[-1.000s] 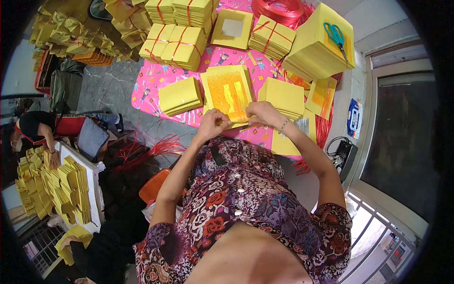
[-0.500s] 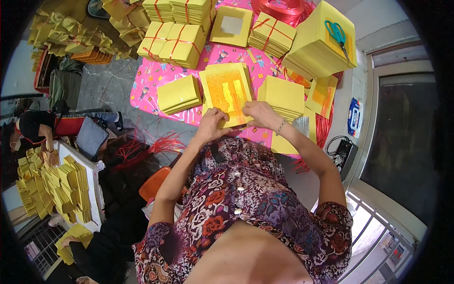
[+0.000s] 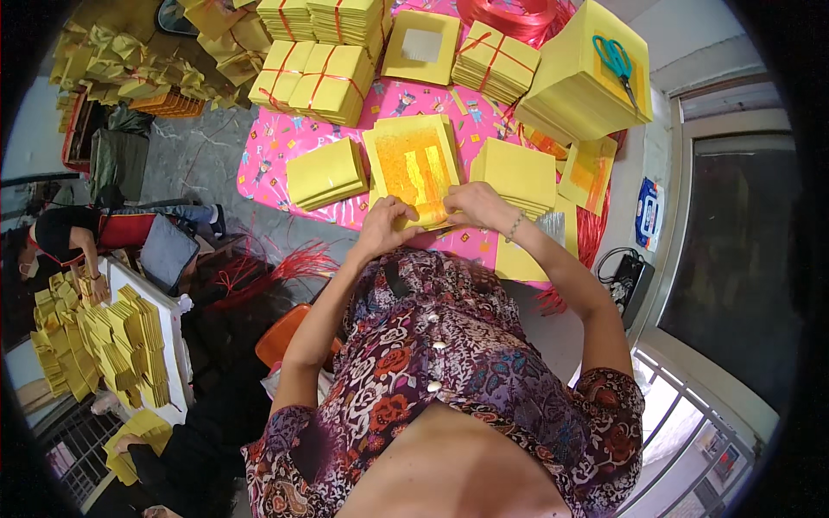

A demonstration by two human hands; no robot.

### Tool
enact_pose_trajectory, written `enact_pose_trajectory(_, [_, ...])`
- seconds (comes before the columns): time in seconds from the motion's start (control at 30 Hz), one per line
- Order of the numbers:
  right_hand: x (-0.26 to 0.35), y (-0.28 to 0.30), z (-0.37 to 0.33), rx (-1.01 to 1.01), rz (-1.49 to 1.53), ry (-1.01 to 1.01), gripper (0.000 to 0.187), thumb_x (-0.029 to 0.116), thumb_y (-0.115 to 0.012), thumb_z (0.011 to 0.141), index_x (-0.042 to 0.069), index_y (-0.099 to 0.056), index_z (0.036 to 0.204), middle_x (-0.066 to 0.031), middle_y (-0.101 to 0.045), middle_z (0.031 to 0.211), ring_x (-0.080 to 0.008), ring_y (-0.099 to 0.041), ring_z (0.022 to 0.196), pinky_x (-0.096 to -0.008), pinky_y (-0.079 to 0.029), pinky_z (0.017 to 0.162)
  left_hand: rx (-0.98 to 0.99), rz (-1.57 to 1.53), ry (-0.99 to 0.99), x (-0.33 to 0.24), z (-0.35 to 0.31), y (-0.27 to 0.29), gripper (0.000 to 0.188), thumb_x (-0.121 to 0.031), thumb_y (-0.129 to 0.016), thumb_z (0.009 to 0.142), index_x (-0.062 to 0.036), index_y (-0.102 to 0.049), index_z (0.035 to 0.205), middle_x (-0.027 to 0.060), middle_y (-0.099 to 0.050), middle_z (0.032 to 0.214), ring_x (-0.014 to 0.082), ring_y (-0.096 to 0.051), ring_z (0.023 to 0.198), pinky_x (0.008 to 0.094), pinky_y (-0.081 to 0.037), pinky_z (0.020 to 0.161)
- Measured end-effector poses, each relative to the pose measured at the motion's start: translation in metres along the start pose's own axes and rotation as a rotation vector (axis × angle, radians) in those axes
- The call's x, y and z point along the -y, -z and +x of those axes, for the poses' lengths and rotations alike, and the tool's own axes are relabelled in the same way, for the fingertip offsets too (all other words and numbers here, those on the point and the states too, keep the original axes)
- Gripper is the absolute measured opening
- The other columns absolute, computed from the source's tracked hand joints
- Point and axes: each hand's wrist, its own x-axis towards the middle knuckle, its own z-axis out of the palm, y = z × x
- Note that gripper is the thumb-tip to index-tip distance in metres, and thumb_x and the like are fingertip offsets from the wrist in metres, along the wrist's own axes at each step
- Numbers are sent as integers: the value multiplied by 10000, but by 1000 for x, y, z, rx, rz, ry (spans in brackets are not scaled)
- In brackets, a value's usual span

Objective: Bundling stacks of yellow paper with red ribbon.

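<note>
One yellow paper sheet (image 3: 413, 166), gold and orange in the middle, lying on a pink-covered desk (image 3: 263, 168), both hands at its near edge.
Sheet: oblong, long axis running away from the person's body, far end leaning slightly left. Position: mostly beyond the left hand (image 3: 386, 226) and right hand (image 3: 479, 207), its near edge between them; each hand, fingers bent, pinches that edge near a corner, where it appears curled. Flanked by a low yellow paper stack (image 3: 325, 175) on the left, another stack (image 3: 515, 171) on the right. Obscured from where I stand: most fingertips, the gripped edge, whatever lies beneath the sheet. Red coil (image 3: 509, 19) beyond: cut off at the top.
</note>
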Motion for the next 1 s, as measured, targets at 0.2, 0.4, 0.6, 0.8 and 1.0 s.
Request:
enact_pose_trajectory(0.2, [-2,-5,1,-35,13,-20,171,218,-686,808,64,-613,825,-103,-599,812,-324,-629,789,-428,-499,695,46,5,43,-3,3,5,342,-321,-795,731,-86,-669,946,97,-589,887,298,-581,874,404,-478,755])
enact_pose_trajectory(0.4, [-2,-10,0,-96,-51,15,252,264,-669,835,46,-558,895,-121,-602,813,-332,-639,772,-442,-513,678,-82,99,-70,-17,-2,1,300,-266,-753,764,-67,-651,964,112,-584,886,321,-576,852,423,-480,731])
enact_pose_trajectory(0.6, [12,5,0,-108,-82,39,223,234,-621,882,72,-513,989,-115,-596,846,-327,-638,772,-432,-512,668,-73,248,-94,-20,5,8,192,-242,-627,896,-52,-648,908,123,-602,780,317,-575,760,440,-438,664])
enact_pose_trajectory(0.8, [-3,35,24,-71,-44,-6,198,236,-616,887,67,-527,944,-118,-611,844,-345,-633,783,-450,-500,663,-381,223,-162,-35,11,25,366,-223,-695,835,-86,-606,1163,162,-584,1129,335,-546,1026,444,-439,853])
enact_pose_trajectory(1.0, [-29,63,73,-158,-53,-34,215,239,-637,863,58,-591,968,-136,-652,926,-357,-634,837,-455,-512,712,-385,385,-215,-36,9,16,564,-211,-707,802,-117,-525,1327,152,-458,1351,357,-422,1242,484,-357,1007])
